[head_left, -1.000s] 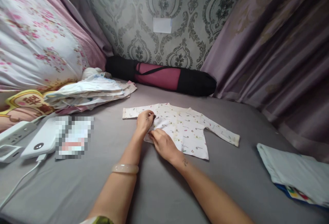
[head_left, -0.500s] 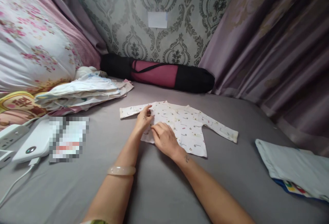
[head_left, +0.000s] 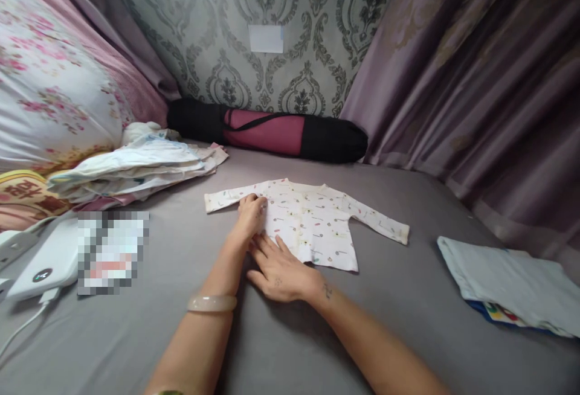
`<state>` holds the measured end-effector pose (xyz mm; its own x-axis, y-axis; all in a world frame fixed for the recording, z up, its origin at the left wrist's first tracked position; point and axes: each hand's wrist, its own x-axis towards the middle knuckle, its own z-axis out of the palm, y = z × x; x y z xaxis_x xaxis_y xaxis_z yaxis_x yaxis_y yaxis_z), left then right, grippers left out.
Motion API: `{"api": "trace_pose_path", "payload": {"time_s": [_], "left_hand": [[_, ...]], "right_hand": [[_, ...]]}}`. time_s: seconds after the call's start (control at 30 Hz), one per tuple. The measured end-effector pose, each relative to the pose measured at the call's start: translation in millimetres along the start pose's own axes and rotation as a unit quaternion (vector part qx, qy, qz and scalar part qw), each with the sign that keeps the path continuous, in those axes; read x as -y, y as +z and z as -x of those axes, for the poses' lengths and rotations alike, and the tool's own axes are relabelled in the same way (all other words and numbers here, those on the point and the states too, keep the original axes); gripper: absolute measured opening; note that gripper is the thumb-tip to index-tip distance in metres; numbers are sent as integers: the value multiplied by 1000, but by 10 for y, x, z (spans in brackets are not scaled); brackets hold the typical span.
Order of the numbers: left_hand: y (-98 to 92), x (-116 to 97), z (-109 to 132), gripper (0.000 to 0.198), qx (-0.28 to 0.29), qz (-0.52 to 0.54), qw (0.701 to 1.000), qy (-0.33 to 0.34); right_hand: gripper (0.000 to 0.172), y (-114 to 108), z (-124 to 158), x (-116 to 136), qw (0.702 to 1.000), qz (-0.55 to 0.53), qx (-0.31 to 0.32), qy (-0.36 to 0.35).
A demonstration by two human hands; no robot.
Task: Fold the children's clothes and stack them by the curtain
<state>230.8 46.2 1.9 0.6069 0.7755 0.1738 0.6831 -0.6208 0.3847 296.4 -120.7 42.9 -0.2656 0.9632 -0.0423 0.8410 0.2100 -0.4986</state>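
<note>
A small white long-sleeved baby shirt (head_left: pixel 326 220) with a scattered print lies spread flat on the grey sheet, its sleeves stretched out to both sides. My left hand (head_left: pixel 251 217) is at the shirt's left side, just below the left sleeve. Its fingers are bent and closed on the fabric edge, with the fingertips partly hidden. Lower down, my right hand (head_left: pixel 281 269) lies palm down with fingers outstretched over the shirt's lower left corner and the sheet beside it. That corner is covered by the hand.
A long black and maroon bag (head_left: pixel 267 132) lies along the wall. Stacked folded cloths (head_left: pixel 136 162) and a white power bank (head_left: pixel 49 262) with a cable are on the left. A folded pale cloth (head_left: pixel 512 280) rests at the right, on something colourful.
My right hand has flattened, its fingers stretching out over the shirt's lower left corner. My left hand has turned, with its fingers now curled down at the shirt's side. The view has shifted slightly.
</note>
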Motion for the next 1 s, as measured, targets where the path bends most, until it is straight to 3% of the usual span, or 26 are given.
{"api": "trace_pose_path", "payload": {"time_s": [0.07,0.13,0.23,0.3,0.37,0.47,0.53,0.77,1.0], "left_hand": [[-47,-13,38,43,-1,-18,1000,-7],[-103,-64,66,40,-19,-33,999,-14],[-115,-231,91,38,-39,-41,998,18],[-39,-374,112,40,-13,-35,996,78],[81,-492,145,44,35,-36,991,126],[242,-552,198,48,95,-42,985,136],[291,-522,217,50,107,-41,985,128],[236,-420,209,44,84,-50,988,121],[238,-420,226,52,67,-83,991,84]], "right_hand": [[48,-158,40,-37,998,-39,26,-44],[42,-309,63,-177,998,-53,-11,-24],[49,-390,78,-497,970,37,-169,170],[54,-318,78,-690,945,91,-190,251],[58,-189,68,-813,936,115,-173,283],[61,-26,42,-872,934,125,-156,296],[61,3,29,-873,934,127,-154,297],[66,-161,154,-870,949,81,-102,288],[65,-36,274,-827,946,114,-125,278]]}}
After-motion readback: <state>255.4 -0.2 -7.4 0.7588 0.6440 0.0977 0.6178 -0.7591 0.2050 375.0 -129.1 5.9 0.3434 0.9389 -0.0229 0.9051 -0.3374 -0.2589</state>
